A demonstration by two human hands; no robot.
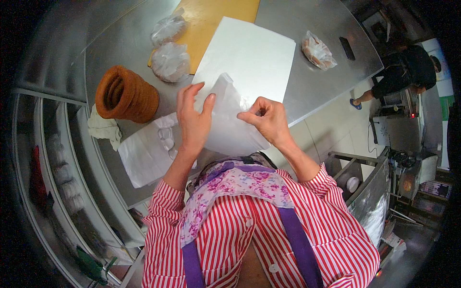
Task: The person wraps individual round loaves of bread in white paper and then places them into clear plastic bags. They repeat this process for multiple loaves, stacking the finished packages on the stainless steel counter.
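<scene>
A translucent plastic bag (230, 126) lies in front of me over the near end of a stack of white paper sheets (252, 57). My right hand (268, 118) pinches the bag's right side between thumb and fingers. At the bag's left edge my left hand (194, 115) is spread, thumb and fingers apart, with nothing clearly gripped. Left of that hand lies a pile of flat white plastic bags (144, 154) with looped handles. Behind the pile, a stack of brown ring-shaped pieces (126, 93) leans on its side.
Two filled plastic bags (170, 62) rest at a yellow board (216, 10). Another filled bag (317, 50) and a dark flat object (347, 48) are on the metal table (324, 86), right. A white cloth (104, 126) hangs at the left edge. A person in dark clothes (407, 72) stands far right.
</scene>
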